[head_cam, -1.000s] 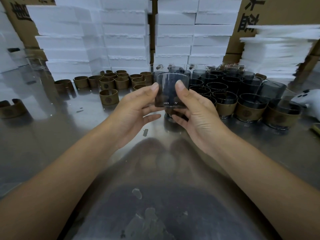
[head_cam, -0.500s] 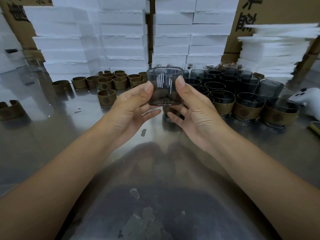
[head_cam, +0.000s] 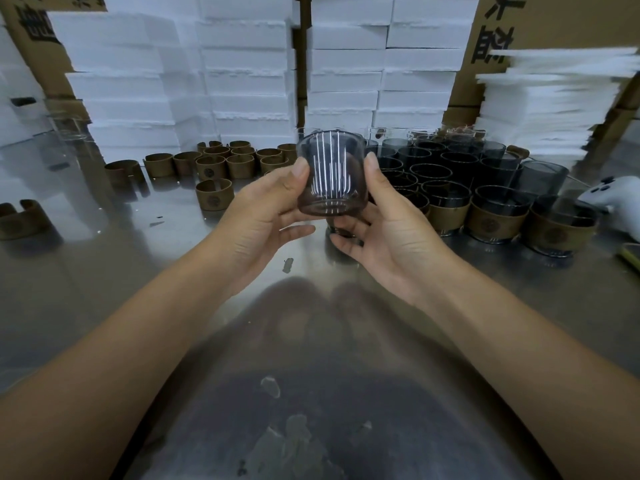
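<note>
Both hands hold 1 dark glass cup (head_cam: 330, 174) upright above the metal table (head_cam: 104, 289), near the middle of the scene: the left hand (head_cam: 263, 216) clamps its left wall with the thumb, and the right hand (head_cam: 391, 230) clamps its right wall. Brown sleeves (head_cam: 221, 162) stand far left, and sleeved cups (head_cam: 491, 216) crowd the far right.

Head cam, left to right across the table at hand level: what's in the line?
split brown sleeve → loose brown sleeves → left hand → smoked glass → right hand → sleeved glasses → white device
</note>
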`<state>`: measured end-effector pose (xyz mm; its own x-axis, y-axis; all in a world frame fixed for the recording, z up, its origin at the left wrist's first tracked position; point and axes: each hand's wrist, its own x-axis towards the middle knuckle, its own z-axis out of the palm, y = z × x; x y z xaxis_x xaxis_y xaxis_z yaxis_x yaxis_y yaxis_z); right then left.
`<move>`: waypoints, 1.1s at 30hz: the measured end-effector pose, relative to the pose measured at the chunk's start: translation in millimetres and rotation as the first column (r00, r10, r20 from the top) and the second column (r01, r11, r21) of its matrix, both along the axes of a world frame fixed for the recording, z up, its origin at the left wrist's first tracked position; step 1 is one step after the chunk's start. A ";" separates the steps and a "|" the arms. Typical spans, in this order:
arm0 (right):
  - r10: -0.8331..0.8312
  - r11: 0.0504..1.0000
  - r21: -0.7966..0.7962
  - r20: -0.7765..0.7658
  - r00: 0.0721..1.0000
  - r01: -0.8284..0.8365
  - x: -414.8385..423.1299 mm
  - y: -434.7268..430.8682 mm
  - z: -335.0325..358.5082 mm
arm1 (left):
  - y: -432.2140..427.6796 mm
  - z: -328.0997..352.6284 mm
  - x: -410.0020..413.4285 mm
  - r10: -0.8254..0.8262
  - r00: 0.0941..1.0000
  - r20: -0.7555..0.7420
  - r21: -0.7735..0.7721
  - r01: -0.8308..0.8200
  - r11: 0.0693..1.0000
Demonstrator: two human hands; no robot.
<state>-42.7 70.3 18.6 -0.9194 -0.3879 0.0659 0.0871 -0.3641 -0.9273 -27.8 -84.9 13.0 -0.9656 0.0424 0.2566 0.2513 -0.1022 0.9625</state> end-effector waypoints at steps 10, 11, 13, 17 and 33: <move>-0.060 0.998 0.010 0.132 0.989 0.060 0.1 -4.7 -0.5 | 5.2 2.1 1.8 0.101 0.985 -0.140 -0.082 -0.113 0.990; -0.072 0.997 0.006 0.139 0.988 0.072 -0.1 -4.6 -0.7 | 5.8 2.4 2.3 0.082 0.987 -0.140 -0.101 -0.097 0.990; -0.094 0.995 -0.005 0.153 0.984 0.096 -0.4 -4.0 -1.2 | 6.5 1.9 2.8 0.049 0.990 -0.131 -0.138 -0.067 0.988; -0.111 0.994 0.020 0.158 0.981 0.109 -1.7 -2.9 -2.6 | 7.4 -1.9 2.7 0.061 0.990 -0.123 -0.196 -0.084 0.977; -0.162 0.948 0.248 -0.159 0.974 0.198 -0.6 -6.8 -10.6 | -1.1 -7.4 -6.1 0.114 0.993 -0.027 -0.044 -0.115 0.992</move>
